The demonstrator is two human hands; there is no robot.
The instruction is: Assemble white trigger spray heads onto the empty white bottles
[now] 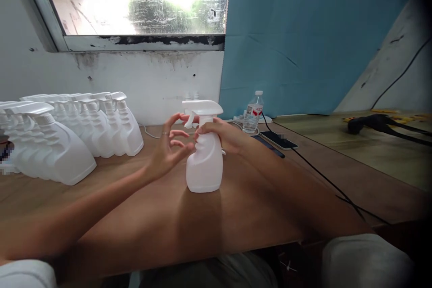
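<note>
A white spray bottle [204, 168] with a white trigger head stands upright, or nearly so, in the middle of the brown table. My right hand [225, 134] is wrapped round its neck, just under the spray head. To the left of the bottle, my left hand [173, 145] is open, its fingers apart and curved towards the trigger. Its thumb tip comes close to the bottle's grip; whether it touches I cannot tell. Behind the bottle, the far fingers of my right hand are partly hidden.
Rows of similar white spray bottles [72, 153] stand at the left. Right of centre, a clear water bottle [252, 114] stands by a phone [278, 140] and a black cable [313, 172]. A wall with a window [145, 0] and a blue sheet [290, 40] rise behind the table [141, 222].
</note>
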